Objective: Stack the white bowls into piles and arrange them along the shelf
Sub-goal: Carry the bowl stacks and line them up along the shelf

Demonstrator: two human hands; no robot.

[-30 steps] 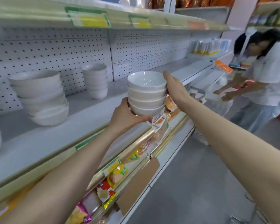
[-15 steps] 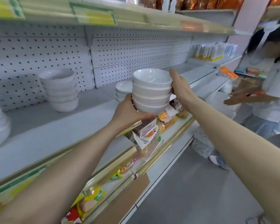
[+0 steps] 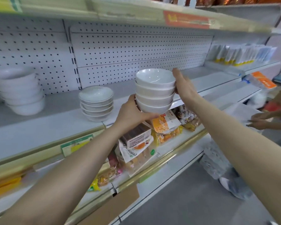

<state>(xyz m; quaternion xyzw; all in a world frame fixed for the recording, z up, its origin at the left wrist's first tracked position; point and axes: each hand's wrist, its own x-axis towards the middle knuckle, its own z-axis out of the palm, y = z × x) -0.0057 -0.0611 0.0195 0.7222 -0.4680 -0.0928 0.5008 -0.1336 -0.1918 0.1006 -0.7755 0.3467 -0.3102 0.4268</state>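
I carry a pile of several white bowls (image 3: pixel 154 91) in the air just in front of the grey shelf (image 3: pixel 55 114). My left hand (image 3: pixel 133 113) cups the bottom bowl from below, its fingers curled under the base. My right hand (image 3: pixel 183 86) presses the pile's right side, fingers up along the bowls. On the shelf stands a second pile of white bowls (image 3: pixel 96 103) to the left of mine. A third, larger pile (image 3: pixel 19 90) stands further left against the pegboard.
Snack packets (image 3: pixel 165 122) fill the shelf below. White and yellow packs (image 3: pixel 237 54) line the far right of the shelf. Another person's hands (image 3: pixel 258 120) work at the right edge. A price strip (image 3: pixel 186 19) runs overhead. Bare shelf lies right of my pile.
The view has swung right along the shelf with the held pile. The shelf piles have slid left in the view, and a lower pile now shows fully beside mine.
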